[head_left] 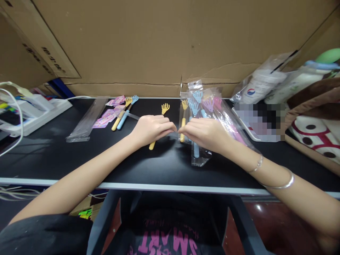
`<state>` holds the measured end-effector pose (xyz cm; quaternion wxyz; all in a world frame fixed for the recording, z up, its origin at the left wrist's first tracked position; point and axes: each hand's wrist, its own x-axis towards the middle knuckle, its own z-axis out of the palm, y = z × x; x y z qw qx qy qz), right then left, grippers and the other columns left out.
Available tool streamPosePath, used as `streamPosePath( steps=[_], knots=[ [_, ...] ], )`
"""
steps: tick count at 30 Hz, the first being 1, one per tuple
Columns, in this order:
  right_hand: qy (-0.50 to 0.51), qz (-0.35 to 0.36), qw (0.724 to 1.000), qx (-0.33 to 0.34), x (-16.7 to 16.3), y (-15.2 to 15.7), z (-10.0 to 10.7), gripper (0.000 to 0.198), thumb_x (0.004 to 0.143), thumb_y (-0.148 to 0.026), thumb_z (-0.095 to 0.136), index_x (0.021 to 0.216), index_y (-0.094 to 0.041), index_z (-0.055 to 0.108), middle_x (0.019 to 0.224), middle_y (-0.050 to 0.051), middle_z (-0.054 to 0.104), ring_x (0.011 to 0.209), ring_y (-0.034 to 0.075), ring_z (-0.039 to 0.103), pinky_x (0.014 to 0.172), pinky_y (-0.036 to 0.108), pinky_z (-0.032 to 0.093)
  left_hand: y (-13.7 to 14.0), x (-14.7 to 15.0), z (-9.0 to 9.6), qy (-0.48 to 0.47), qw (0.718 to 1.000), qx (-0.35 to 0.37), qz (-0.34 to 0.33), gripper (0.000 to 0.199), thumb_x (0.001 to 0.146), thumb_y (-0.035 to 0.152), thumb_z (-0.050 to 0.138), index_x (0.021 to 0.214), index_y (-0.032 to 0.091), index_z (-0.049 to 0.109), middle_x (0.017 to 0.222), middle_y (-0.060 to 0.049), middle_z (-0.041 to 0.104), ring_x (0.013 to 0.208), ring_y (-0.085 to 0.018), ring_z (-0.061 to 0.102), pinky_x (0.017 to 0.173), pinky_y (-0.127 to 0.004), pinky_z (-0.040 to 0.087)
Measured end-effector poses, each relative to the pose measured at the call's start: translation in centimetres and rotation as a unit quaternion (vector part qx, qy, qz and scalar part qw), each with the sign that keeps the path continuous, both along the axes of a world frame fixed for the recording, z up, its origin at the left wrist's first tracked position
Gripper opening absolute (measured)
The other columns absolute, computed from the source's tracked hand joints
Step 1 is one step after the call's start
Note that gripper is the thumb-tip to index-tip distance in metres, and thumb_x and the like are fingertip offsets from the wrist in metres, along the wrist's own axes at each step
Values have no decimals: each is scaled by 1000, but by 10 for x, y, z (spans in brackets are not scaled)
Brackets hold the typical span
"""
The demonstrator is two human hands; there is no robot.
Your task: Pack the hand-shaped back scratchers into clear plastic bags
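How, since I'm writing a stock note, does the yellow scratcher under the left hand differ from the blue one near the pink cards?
The left hand hides the middle of the yellow scratcher; no hand covers the blue scratcher. The yellow scratcher is on its own; the blue scratcher lies right beside a second yellow one. Both have clawed heads at the far end, matching their handles in colour.
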<state>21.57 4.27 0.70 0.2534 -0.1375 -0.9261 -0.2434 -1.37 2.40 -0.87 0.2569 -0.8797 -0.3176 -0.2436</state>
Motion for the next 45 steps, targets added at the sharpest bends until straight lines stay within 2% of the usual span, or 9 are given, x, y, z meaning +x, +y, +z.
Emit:
streamPosePath(
  steps=[7,20,27,45],
  knots=[
    [-5,-15,999,-33,0,1,-1,20,93,-20,47,91,-19,66,71,1,63,67,12,56,59,24,34,0,-1,0,-3,1000,-2,-1,21,96,33,49,86,23,66,72,4,67,68,-10,59,54,-25,32],
    [-26,0,1000,-13,0,2,-3,20,93,-17,46,89,-17,66,70,1,62,65,12,52,60,24,34,-1,-1,0,0,1000,-15,-3,17,94,30,51,87,24,66,72,4,66,69,-10,59,55,-24,33],
    [-40,-14,999,-16,1,2,-1,22,92,-18,45,90,-19,66,70,1,61,66,13,52,60,25,33,0,-2,-1,7,1000,-29,4,16,94,29,51,90,25,66,75,4,66,71,-10,59,55,-26,34],
    [-68,-20,996,-51,0,1,-5,22,93,-18,44,93,-18,66,73,1,64,67,13,53,61,26,33,-1,-2,-1,16,999,-33,-15,14,92,24,52,88,24,66,73,4,65,70,-11,59,54,-25,32]
  ],
)
